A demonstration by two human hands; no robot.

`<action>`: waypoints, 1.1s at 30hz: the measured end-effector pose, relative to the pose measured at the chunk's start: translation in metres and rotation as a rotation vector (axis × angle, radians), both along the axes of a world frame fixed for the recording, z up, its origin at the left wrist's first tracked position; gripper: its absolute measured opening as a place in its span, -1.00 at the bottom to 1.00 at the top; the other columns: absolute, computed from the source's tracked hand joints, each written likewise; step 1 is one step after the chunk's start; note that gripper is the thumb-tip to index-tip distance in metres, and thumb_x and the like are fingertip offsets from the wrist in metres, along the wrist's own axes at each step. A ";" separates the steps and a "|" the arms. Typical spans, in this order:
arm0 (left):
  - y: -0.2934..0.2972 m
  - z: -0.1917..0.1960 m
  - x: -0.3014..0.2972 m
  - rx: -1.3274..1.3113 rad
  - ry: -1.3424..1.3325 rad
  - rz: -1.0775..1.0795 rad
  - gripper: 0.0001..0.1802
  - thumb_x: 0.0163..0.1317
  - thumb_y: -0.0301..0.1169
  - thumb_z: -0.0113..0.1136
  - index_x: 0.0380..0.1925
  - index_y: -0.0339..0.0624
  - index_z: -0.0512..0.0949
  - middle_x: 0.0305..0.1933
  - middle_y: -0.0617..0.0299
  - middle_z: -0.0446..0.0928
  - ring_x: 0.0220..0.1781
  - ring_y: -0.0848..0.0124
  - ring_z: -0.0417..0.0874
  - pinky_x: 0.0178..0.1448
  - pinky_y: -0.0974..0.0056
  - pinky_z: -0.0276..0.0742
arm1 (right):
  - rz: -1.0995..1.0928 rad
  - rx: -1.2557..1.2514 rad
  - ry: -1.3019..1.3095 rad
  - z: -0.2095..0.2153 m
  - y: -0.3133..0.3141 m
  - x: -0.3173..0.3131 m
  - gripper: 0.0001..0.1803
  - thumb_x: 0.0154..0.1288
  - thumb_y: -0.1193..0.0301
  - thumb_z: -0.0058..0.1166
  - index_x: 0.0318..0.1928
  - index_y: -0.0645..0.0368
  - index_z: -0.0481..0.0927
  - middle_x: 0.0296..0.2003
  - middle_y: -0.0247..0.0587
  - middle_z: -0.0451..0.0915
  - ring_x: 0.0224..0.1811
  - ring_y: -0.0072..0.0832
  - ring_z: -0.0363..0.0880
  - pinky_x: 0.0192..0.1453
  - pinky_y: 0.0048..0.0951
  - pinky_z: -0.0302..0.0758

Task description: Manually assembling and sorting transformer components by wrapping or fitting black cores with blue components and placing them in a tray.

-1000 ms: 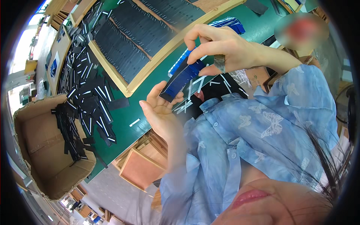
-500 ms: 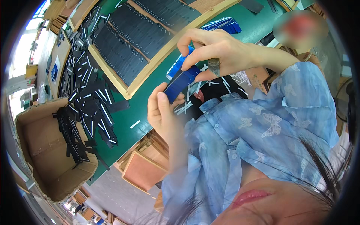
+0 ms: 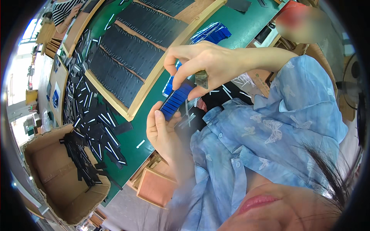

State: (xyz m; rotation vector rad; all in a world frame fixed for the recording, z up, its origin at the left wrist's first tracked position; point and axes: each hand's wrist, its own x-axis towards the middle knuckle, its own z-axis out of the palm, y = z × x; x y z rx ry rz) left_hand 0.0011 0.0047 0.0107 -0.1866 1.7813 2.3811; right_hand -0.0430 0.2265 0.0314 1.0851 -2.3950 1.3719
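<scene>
Between my two hands is a thin, dark blue glossy panel [image 3: 176, 101], crossed by several dark lines. My left hand [image 3: 163, 129] pinches its lower left end between thumb and fingers. At the upper right end, my right hand [image 3: 206, 63] grips it with thumb and fingertips. A small, shiny brownish-green piece [image 3: 201, 79] shows by the right palm; whether it is held or stuck on, I cannot tell. Behind the hands, partly hidden, sits a brighter blue stack [image 3: 168, 87] of similar pieces on the green table [image 3: 154, 100].
Beyond my hands lies a wooden-framed tray [image 3: 144, 90] with rows of black strips. Another blue bundle [image 3: 212, 32] sits farther right. Black and white strips [image 3: 102, 127] are heaped at left, beside a cardboard box [image 3: 58, 173]. A person in a striped top [image 3: 63, 13] is far left.
My hands and the panel have shifted a little left and down in the view. The panel has tilted, so its lined face shows more plainly. A person has come into view at far left.
</scene>
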 end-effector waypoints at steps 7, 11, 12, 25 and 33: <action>-0.003 0.002 0.001 0.032 -0.021 0.016 -0.65 0.37 -0.34 -0.02 -0.06 -0.47 0.43 -0.30 0.02 0.56 -0.41 0.39 0.63 -0.33 0.41 0.64 | 0.001 0.003 0.007 0.000 -0.003 -0.001 -0.72 -0.20 0.39 0.40 -0.36 0.01 0.65 -0.22 -0.37 0.47 -0.28 -0.43 0.54 -0.25 -0.42 0.47; 0.001 0.000 0.000 0.011 -0.002 0.026 -0.66 0.38 -0.34 -0.03 -0.06 -0.46 0.44 -0.30 0.02 0.56 -0.43 0.39 0.62 -0.34 0.41 0.63 | -0.021 0.044 0.012 -0.004 0.001 -0.002 -0.65 -0.16 0.32 0.39 -0.27 0.05 0.62 -0.22 -0.32 0.48 -0.24 -0.40 0.54 -0.20 -0.40 0.47; 0.005 0.001 0.000 -0.024 0.025 0.033 -0.67 0.38 -0.35 -0.03 -0.07 -0.46 0.44 -0.29 0.02 0.56 -0.43 0.39 0.62 -0.34 0.42 0.62 | -0.091 0.006 -0.078 -0.003 0.001 -0.002 -0.61 -0.13 0.27 0.37 -0.23 0.08 0.59 -0.21 -0.29 0.49 -0.22 -0.37 0.53 -0.17 -0.39 0.47; 0.010 0.007 0.008 -0.179 0.062 0.098 -0.67 0.39 -0.35 -0.04 -0.07 -0.45 0.46 -0.31 0.05 0.56 -0.41 0.42 0.62 -0.30 0.43 0.59 | -0.158 -0.010 -0.301 -0.032 0.003 -0.012 -0.62 0.10 0.09 0.22 -0.37 0.18 0.56 -0.37 -0.17 0.54 -0.32 -0.34 0.49 -0.27 -0.36 0.40; -0.008 -0.015 -0.008 -0.529 0.326 0.250 -0.77 0.31 -0.37 0.11 -0.21 -0.36 0.47 -0.35 0.19 0.55 -0.44 0.57 0.50 -0.33 0.51 0.41 | 0.065 -0.128 -0.635 -0.001 -0.001 -0.011 -0.83 0.19 0.38 0.20 -0.30 0.25 0.61 -0.32 -0.32 0.46 -0.22 -0.61 0.40 -0.13 -0.57 0.33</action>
